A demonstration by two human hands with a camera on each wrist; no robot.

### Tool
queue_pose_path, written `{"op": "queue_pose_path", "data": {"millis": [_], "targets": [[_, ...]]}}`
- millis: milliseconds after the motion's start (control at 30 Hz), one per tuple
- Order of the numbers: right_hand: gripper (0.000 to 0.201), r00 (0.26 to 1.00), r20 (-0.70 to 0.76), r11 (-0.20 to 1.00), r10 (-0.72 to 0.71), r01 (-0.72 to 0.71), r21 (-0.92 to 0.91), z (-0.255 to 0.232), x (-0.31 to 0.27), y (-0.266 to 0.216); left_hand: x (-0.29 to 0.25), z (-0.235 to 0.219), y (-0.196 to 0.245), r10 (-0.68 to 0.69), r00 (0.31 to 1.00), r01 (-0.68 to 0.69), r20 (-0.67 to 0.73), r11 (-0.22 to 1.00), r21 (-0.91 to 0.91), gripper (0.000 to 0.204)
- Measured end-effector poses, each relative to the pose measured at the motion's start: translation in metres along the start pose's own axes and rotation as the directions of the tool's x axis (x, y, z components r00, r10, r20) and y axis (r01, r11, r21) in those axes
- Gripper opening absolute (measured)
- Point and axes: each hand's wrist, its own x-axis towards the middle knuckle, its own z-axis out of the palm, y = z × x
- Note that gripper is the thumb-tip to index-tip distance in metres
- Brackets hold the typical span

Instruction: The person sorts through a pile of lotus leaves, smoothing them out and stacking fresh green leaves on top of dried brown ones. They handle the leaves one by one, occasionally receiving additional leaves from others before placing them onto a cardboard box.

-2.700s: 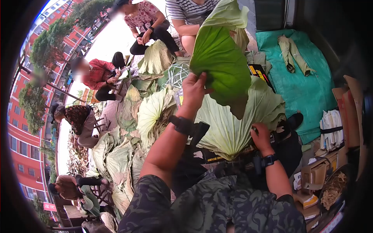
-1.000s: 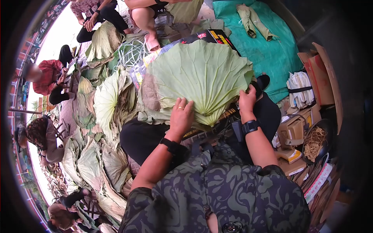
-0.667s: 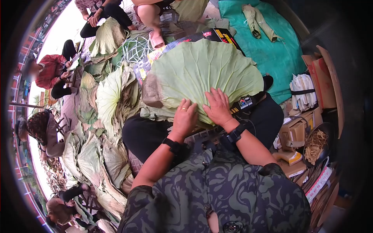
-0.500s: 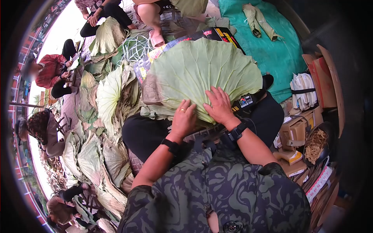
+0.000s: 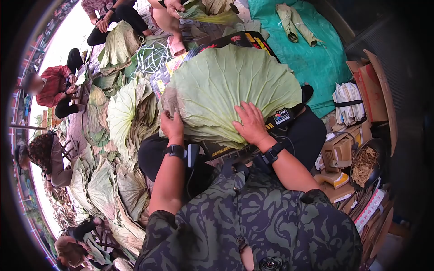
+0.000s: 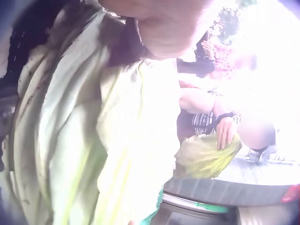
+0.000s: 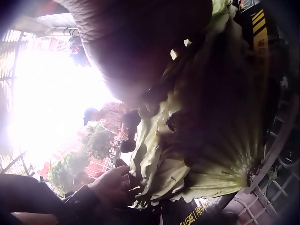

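Note:
In the head view a broad pale-green lotus leaf (image 5: 235, 86), folded into a fan, lies over a stack of leaves on my lap. My right hand (image 5: 251, 123) rests on it with fingers spread, near where the veins meet. At the stack's left edge, beside a brownish patch (image 5: 170, 100), is my left hand (image 5: 172, 126), its fingers loosely bent. The right wrist view shows the left hand (image 7: 112, 183) with fingertips right at the wavy edge of the leaves (image 7: 161, 173). Layered leaf edges (image 6: 70, 140) fill much of the left wrist view.
A printed black box (image 5: 282, 116) lies under the stack. More leaf piles (image 5: 106, 185) spread on the left, where other people sit. A teal sheet (image 5: 303, 67) with two rolled leaves (image 5: 296, 25), cardboard boxes (image 5: 339, 153) and a pan of dry scraps (image 5: 365, 165) stand right.
A darker green leaf, earlier raised in my left hand, is out of sight. Both hands came onto the fan-shaped leaf; the left hand has since moved to its left edge, while the right stays.

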Motion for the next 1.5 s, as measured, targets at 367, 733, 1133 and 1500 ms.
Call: {"op": "queue_pose_path", "data": {"millis": [367, 733, 1133, 1500], "targets": [[0.052, 1.000, 0.004, 1.000, 0.001, -0.001, 0.009, 0.002, -0.001, 0.001, -0.012, -0.014, 0.019, 0.468, 0.882, -0.447, -0.064, 0.870, 0.207, 0.018], [0.052, 1.000, 0.023, 1.000, 0.018, -0.018, 0.020, 0.001, -0.001, 0.001, -0.021, -0.016, 0.031, 0.285, 0.950, -0.277, 0.123, 0.957, -0.082, 0.014], [0.053, 1.000, 0.021, 1.000, 0.020, -0.020, 0.012, 0.002, -0.001, 0.001, -0.007, -0.001, 0.001, 0.187, 0.980, -0.171, -0.068, 0.965, 0.200, 0.036], [0.053, 0.999, 0.038, 0.999, 0.029, -0.030, 0.026, 0.000, -0.002, 0.002, -0.009, -0.008, 0.014, 0.343, 0.936, -0.351, -0.081, 0.926, -0.139, 0.019]]}}
